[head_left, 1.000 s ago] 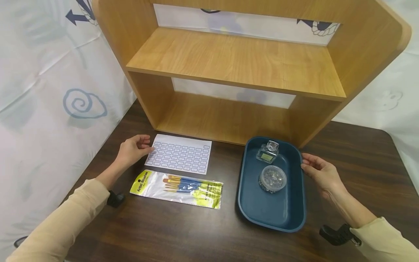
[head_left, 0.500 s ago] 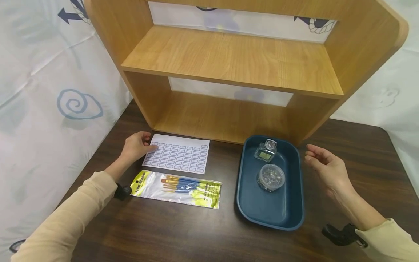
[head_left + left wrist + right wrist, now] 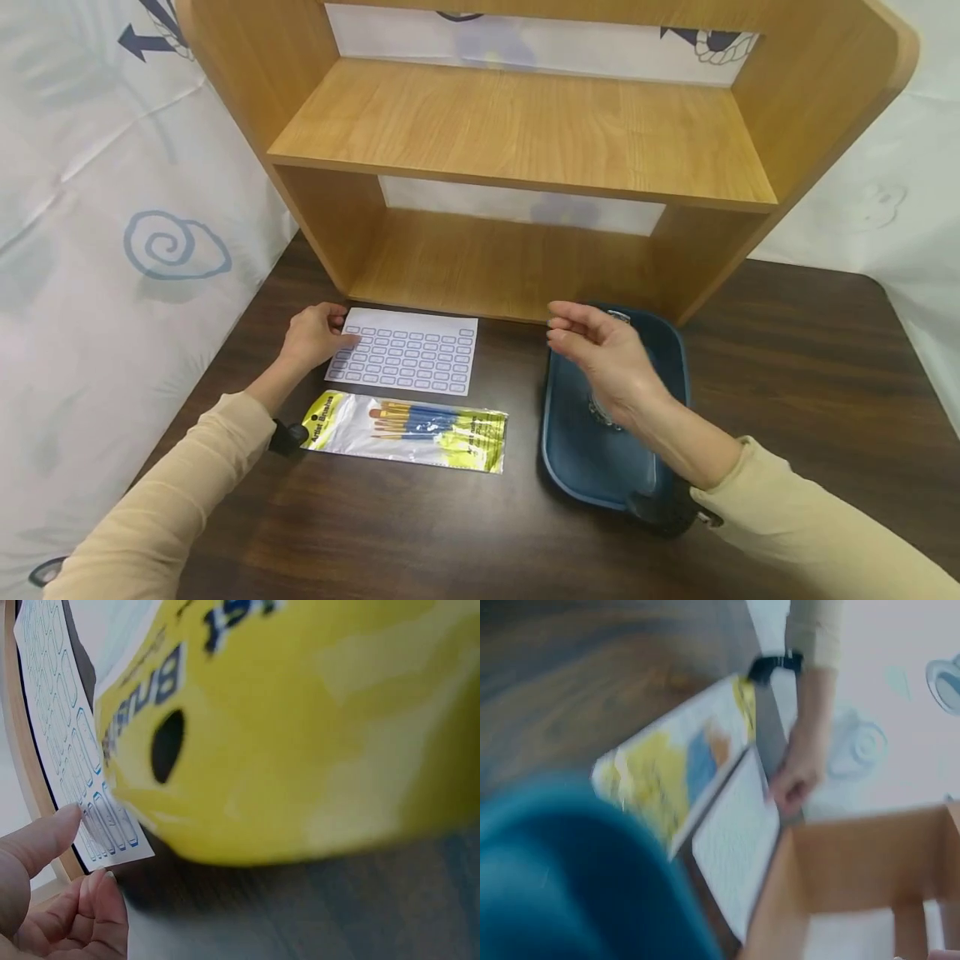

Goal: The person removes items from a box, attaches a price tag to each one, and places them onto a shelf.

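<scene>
My left hand (image 3: 306, 335) is at the left edge of a white sheet of blue-outlined labels (image 3: 412, 360), with the thumb on top and the fingers curled at the edge. The left wrist view shows the thumb (image 3: 46, 838) on the printed face, the sheet's edge between it and the fingers. My right hand (image 3: 613, 362) passes over a dark blue tray (image 3: 592, 479), fingers loosely bent and nothing in them. It covers most of a round clear tub (image 3: 602, 414) and a glass bottle (image 3: 619, 316) inside the tray. A packet of artist brushes (image 3: 408, 432) lies in front of the sheet.
Behind the sheet and tray stands a wooden shelf unit (image 3: 517, 125) with two levels, on a dark wood table (image 3: 420, 533). Patterned white cloth (image 3: 97, 325) hangs at the left and back.
My right hand has left the tray's right rim and swung left across the tray. My left hand has edged further onto the label sheet, which lies in place.
</scene>
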Available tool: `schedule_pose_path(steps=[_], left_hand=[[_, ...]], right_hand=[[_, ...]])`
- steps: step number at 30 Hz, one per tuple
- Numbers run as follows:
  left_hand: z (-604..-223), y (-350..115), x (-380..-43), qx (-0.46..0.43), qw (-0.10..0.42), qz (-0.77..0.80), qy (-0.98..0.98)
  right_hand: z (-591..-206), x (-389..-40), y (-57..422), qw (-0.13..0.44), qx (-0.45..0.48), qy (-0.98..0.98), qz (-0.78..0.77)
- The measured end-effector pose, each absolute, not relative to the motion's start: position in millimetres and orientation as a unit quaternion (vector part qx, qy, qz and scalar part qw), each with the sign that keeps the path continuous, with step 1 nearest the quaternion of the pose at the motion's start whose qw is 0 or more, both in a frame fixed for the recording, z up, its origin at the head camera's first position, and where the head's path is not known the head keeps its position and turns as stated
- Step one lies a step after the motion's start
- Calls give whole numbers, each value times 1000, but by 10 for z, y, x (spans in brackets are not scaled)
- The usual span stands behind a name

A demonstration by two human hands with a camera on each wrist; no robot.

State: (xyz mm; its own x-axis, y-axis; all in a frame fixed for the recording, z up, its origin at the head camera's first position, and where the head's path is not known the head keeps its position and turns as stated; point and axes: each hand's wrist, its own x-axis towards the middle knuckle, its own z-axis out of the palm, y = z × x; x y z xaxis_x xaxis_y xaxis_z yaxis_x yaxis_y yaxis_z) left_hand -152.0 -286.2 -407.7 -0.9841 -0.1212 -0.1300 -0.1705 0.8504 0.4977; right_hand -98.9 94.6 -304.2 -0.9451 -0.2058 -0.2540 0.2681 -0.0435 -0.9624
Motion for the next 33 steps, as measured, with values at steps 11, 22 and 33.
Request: schedule_pose_path(steps=[11,22,33], left_hand=[[-4088,-2888,-1563,-93,64,270,956],[-4047,-2853,-1542,-110,81,267,954],[-4048,-2849,-1541,-119,87,271,951]], right_hand=[[-3381,-1224,-38,215,106,670,-703],[-3761,-1339,-195,225,172,699,-657],[-3859,-1380,-275,221,178,706,-649]])
